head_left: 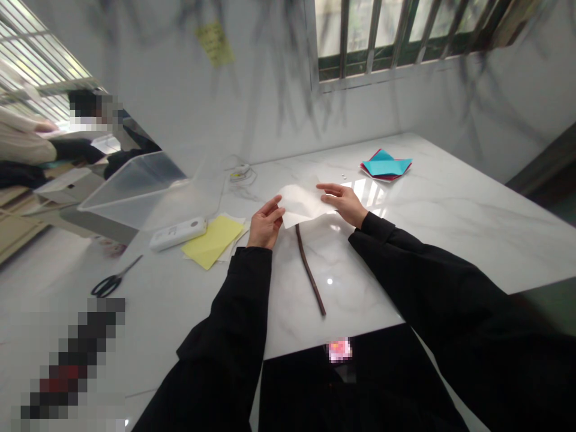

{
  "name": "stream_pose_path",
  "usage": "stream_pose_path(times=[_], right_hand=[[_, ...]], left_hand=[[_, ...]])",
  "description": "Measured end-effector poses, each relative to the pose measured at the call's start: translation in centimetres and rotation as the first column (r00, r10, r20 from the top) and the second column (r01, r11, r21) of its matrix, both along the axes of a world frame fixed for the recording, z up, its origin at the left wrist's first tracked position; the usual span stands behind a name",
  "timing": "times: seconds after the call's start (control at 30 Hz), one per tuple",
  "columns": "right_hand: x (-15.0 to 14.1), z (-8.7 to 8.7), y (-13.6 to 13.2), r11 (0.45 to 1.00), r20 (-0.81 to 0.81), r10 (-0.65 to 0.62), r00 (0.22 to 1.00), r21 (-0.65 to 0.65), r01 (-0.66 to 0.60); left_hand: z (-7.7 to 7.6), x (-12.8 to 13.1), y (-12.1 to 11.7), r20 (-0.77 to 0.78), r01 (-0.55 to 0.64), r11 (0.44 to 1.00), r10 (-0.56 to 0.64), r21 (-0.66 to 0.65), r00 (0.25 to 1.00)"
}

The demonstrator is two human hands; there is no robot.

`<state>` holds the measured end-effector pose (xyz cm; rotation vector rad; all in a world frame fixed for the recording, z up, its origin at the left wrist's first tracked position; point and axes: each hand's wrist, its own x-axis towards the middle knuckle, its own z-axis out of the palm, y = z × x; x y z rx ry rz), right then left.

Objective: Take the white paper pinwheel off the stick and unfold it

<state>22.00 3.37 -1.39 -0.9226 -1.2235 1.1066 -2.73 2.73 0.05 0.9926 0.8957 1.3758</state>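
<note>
Right of clear bin, white paper, held by left hand and right hand

Both your arms, sleeved in black to the wrists, reach forward and converge, bare hands apart with fingertips turned toward each other. Your left forearm climbs from the lower left, its wrist tipped slightly inward; the left hand is closed in a light pinch, thumb below a forward-angled index finger. Your right forearm slants in from the lower right to a right hand set slightly farther forward, its fingers pointing left in a loose curl, their tightness impossible to make out.
</note>
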Motion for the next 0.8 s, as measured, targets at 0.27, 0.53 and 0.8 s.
stream_pose_path(times=[0.27, 0.53, 0.8], right_hand=[[0.0, 0.2, 0.4, 0.978, -0.241, 0.054, 0.969, -0.184, -0.101], [0.1, 0.5, 0.3, 0.974, -0.293, 0.015, 0.956, -0.211, -0.080], [0.2, 0.5, 0.3, 0.969, -0.288, 0.009, 0.957, -0.235, -0.080]], left_hand=[[0.2, -0.8, 0.5, 0.091, 0.043, 0.995, -0.035, -0.088, 0.995], [0.7, 0.1, -0.8, 0.031, 0.223, 0.973, -0.222, -0.054, 0.975], [1.0, 0.0, -0.7, -0.041, 0.133, 0.991, -0.133, 0.004, 0.990]])
